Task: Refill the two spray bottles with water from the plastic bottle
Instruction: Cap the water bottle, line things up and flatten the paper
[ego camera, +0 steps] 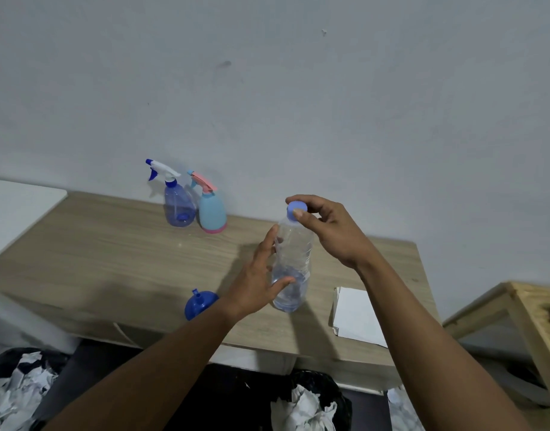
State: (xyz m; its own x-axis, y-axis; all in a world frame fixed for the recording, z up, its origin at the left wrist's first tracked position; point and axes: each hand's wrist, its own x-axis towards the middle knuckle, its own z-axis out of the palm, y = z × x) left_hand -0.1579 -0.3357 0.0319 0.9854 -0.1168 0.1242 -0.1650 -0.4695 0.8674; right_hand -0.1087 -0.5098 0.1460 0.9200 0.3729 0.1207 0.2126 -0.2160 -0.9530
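Your right hand (326, 227) sits over the top of the plastic bottle (293, 262), with thumb and fingertips pinching the blue cap (297, 209), which is on the bottle's neck. The bottle stands upright on the wooden table (112, 259), near the middle and a little to the right. It is clear, and water seems to fill only its lower part.

Your left hand (256, 278) is spread wide against the bottle's left side. The fingers are straight and reach up towards its shoulder, and the thumb lies across its lower front. The picture is blurred there, so you cannot tell how firmly that hand bears on the bottle.

The two spray bottles stand at the far edge of the table by the wall (329, 104), left of the plastic bottle and well apart from it. The clear blue spray bottle (179, 208) has a white and blue trigger head. The pale blue spray bottle (212, 213), with a pink trigger head, stands just beside it on the right. Both heads are on.

A blue funnel (199, 303) lies near the front edge, partly hidden by your left wrist. White paper (357, 318) lies on the table to the right, under your right forearm.
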